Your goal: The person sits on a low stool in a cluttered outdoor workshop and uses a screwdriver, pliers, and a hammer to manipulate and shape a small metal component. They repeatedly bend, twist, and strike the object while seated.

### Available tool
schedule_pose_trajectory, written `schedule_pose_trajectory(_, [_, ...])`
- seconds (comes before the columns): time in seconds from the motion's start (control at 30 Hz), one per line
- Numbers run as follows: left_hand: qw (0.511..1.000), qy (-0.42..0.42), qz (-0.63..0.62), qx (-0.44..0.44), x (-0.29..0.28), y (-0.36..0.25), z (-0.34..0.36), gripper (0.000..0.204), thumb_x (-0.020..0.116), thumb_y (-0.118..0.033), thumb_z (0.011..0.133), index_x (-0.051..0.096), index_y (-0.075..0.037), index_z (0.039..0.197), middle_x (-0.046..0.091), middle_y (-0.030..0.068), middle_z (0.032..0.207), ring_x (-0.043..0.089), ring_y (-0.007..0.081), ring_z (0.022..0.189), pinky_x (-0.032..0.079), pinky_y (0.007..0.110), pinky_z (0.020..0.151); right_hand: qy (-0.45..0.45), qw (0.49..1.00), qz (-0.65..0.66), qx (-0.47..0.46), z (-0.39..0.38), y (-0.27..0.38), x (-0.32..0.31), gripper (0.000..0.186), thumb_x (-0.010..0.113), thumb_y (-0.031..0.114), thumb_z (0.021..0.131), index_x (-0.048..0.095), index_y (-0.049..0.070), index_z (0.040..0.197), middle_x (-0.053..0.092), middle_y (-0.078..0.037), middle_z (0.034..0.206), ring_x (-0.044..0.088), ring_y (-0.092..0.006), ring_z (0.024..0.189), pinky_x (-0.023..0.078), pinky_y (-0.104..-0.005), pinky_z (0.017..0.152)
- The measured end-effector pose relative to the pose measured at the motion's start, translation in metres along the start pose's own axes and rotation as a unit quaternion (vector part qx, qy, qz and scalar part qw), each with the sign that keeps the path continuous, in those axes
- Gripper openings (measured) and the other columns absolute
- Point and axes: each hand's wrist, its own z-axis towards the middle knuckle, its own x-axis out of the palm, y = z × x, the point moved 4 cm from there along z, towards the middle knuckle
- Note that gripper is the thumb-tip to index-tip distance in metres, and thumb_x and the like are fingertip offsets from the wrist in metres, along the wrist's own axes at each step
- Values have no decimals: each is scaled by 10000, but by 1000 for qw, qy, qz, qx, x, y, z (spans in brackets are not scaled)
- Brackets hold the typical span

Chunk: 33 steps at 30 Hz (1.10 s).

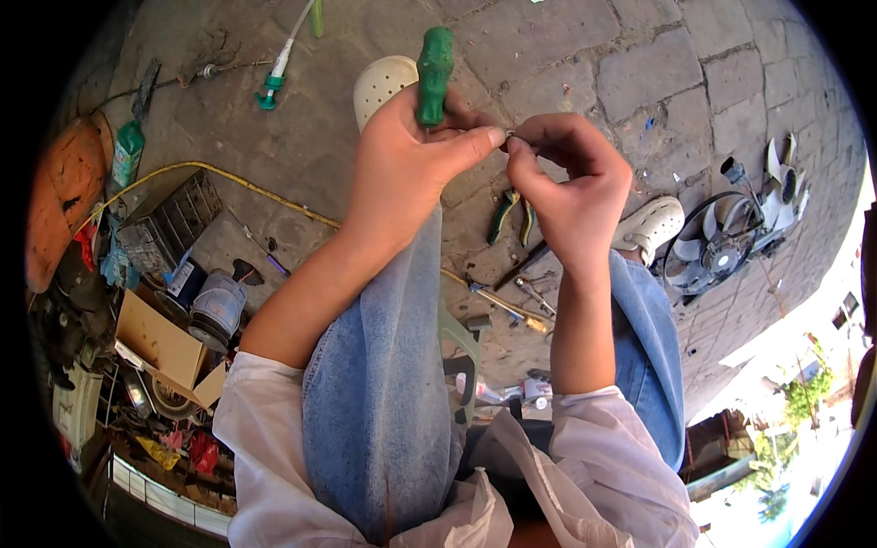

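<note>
Head-worn fisheye view from above the green handle [436, 71], on the wearer's side, facing down at close range, paving [651, 71] beyond it.

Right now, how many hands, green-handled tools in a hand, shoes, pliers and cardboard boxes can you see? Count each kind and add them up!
Hands: 2 (left hand, right hand)
Green-handled tool in a hand: 1
Pale shoes: 2
Pliers: 1
Cardboard box: 1
Total: 7
</note>
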Motion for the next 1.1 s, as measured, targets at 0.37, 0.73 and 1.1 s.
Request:
schedule_pose_trajectory(0.37, [999,-4,-26,-22,-1,0,1,237,704,-14,800,538,-41,968,578,-25,770,413,-4,525,258,175,436,-21,1000,3,5,-4,-2,3,113,698,-6,754,657,-20,858,681,-40,799,653,-92,750,525,-229,694])
schedule_pose_trajectory(0.73, [998,-13,55,21,-2,-3,-1,260,692,70,786,537,-14,977,617,57,939,593,82,831,480,213,743,-3,996,-76,-51,0,0,1,93,709,16,733,667,-9,812,683,-52,736,654,-97,689,516,-229,679])
schedule_pose_trajectory(1.1, [1000,14,-15,8,2,-1,-2,252,683,55,801,538,-37,986,627,55,942,594,55,789,451,164,633,-84,981,128,116,-13,-10,11,52,663,-4,788,636,-46,803,660,-40,761,625,-81,727,513,-210,695])
